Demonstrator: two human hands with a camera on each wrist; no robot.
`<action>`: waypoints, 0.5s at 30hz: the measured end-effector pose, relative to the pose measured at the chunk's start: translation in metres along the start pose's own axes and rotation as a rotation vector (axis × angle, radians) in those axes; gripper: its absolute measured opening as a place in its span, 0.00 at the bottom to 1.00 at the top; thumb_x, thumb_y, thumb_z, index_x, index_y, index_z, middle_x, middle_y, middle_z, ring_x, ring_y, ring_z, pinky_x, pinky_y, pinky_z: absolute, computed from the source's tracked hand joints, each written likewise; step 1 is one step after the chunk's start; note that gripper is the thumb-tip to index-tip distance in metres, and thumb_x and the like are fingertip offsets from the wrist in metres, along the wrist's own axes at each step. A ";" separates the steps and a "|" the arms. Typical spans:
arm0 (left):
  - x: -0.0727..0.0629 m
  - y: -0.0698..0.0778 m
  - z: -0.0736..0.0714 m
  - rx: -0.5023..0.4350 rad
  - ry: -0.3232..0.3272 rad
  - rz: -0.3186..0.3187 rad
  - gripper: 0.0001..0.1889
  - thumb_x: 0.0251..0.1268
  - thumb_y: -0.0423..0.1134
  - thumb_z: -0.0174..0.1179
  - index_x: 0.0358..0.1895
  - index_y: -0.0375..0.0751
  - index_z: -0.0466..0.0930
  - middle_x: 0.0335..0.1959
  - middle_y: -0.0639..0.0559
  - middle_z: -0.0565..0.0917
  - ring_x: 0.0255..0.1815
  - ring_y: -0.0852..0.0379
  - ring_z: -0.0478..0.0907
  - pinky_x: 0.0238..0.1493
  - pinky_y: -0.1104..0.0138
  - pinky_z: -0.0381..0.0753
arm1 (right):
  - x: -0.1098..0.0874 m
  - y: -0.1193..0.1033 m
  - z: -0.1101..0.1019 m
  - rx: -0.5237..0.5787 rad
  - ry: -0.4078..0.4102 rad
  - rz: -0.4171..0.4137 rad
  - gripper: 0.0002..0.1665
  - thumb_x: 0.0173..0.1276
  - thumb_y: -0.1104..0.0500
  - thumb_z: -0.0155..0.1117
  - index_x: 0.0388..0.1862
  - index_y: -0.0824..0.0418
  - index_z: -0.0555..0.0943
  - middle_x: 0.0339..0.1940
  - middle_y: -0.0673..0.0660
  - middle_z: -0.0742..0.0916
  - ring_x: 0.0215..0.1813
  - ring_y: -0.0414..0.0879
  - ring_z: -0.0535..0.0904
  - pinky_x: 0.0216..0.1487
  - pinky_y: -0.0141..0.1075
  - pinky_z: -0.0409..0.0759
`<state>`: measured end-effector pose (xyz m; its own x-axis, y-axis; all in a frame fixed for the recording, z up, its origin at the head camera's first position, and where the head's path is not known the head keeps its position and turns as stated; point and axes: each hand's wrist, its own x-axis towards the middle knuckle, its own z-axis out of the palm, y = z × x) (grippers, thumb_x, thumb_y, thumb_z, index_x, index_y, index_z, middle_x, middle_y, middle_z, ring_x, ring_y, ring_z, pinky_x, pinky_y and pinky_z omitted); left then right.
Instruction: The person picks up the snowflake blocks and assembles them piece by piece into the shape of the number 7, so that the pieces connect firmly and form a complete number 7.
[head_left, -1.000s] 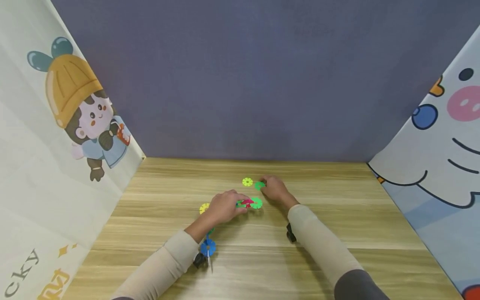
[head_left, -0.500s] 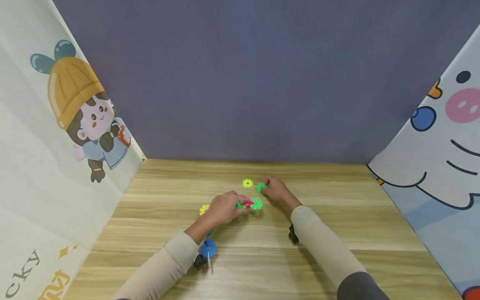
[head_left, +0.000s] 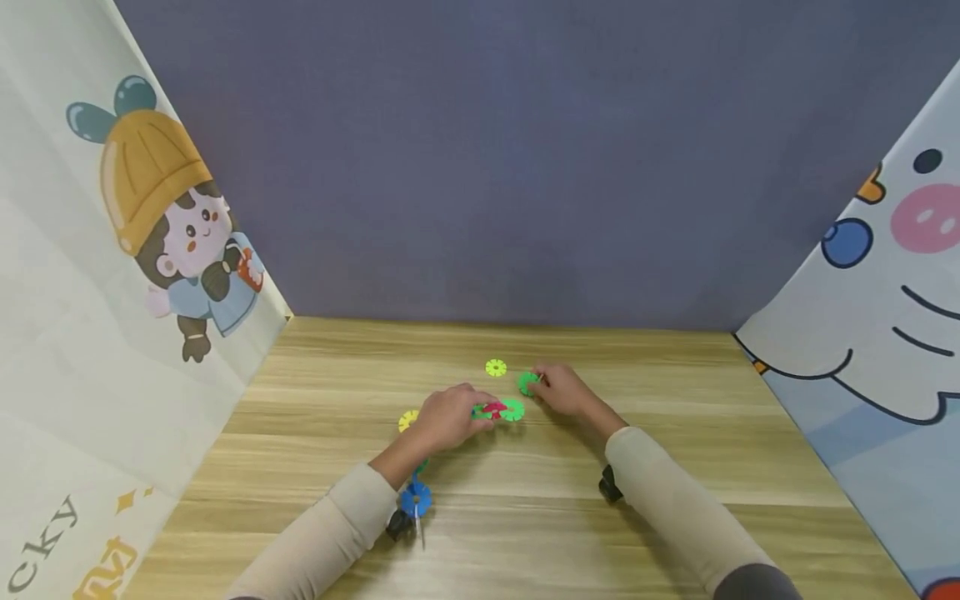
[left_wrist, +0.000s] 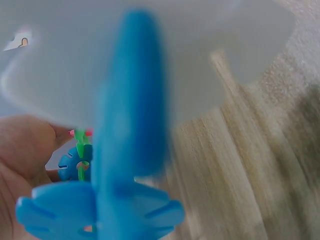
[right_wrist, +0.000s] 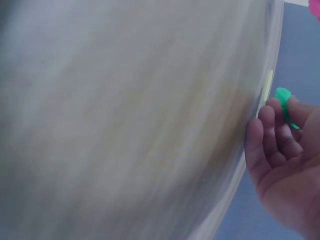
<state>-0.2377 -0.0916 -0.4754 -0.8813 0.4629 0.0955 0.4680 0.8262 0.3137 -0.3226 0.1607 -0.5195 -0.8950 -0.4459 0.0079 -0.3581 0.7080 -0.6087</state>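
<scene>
In the head view my left hand [head_left: 447,417] grips a chain of linked plastic snowflake discs. A red disc [head_left: 493,409] and a light green disc [head_left: 513,410] show past its fingertips. Toward the wrist, a yellow disc [head_left: 408,420] and a blue disc [head_left: 416,500] stick out; the hand hides the middle. Blue discs [left_wrist: 60,207] loom large and blurred in the left wrist view. My right hand [head_left: 564,390] pinches a single green snowflake disc [head_left: 527,383] between thumb and fingers, just above and right of the chain's light green end. The right wrist view shows this green disc [right_wrist: 283,102] edge-on.
A loose yellow-green disc [head_left: 496,367] lies on the wooden table [head_left: 345,358] beyond the hands. Behind the table rises a grey-blue panel [head_left: 480,167]. Printed cloth panels flank both sides. Black wrist cameras, such as the right one [head_left: 611,485], sit under the forearms.
My right hand has drawn the green disc a little toward me and to the right, away from the loose yellow-green disc, and turned it more face-on. My left hand and the chain stay put.
</scene>
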 end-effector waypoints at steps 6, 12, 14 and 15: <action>0.000 -0.001 0.000 -0.008 0.006 -0.003 0.20 0.64 0.52 0.70 0.58 0.56 0.86 0.50 0.50 0.88 0.49 0.50 0.85 0.38 0.55 0.84 | -0.014 -0.005 -0.003 -0.048 0.014 -0.121 0.06 0.77 0.58 0.61 0.37 0.55 0.79 0.20 0.47 0.77 0.22 0.37 0.67 0.27 0.31 0.67; 0.002 -0.002 0.001 -0.010 -0.005 -0.016 0.20 0.65 0.52 0.69 0.59 0.55 0.85 0.51 0.51 0.87 0.49 0.51 0.84 0.40 0.55 0.84 | -0.029 -0.011 -0.005 -0.063 0.011 -0.168 0.04 0.77 0.57 0.61 0.40 0.54 0.80 0.21 0.45 0.74 0.23 0.36 0.65 0.27 0.30 0.67; 0.002 -0.002 0.001 -0.008 -0.007 -0.020 0.20 0.65 0.52 0.69 0.58 0.55 0.86 0.50 0.51 0.87 0.49 0.51 0.84 0.40 0.55 0.84 | -0.032 -0.012 -0.004 -0.066 0.002 -0.168 0.04 0.78 0.55 0.60 0.40 0.51 0.79 0.21 0.45 0.75 0.23 0.35 0.65 0.28 0.30 0.67; 0.002 -0.002 0.002 -0.009 -0.008 -0.022 0.19 0.65 0.52 0.69 0.58 0.55 0.86 0.49 0.51 0.87 0.48 0.51 0.84 0.39 0.55 0.84 | -0.034 -0.012 -0.004 -0.063 -0.003 -0.167 0.05 0.79 0.55 0.59 0.39 0.50 0.79 0.21 0.45 0.75 0.22 0.35 0.64 0.28 0.30 0.67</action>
<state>-0.2401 -0.0916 -0.4773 -0.8909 0.4470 0.0808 0.4475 0.8334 0.3242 -0.2895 0.1696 -0.5092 -0.8211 -0.5616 0.1021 -0.5175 0.6571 -0.5481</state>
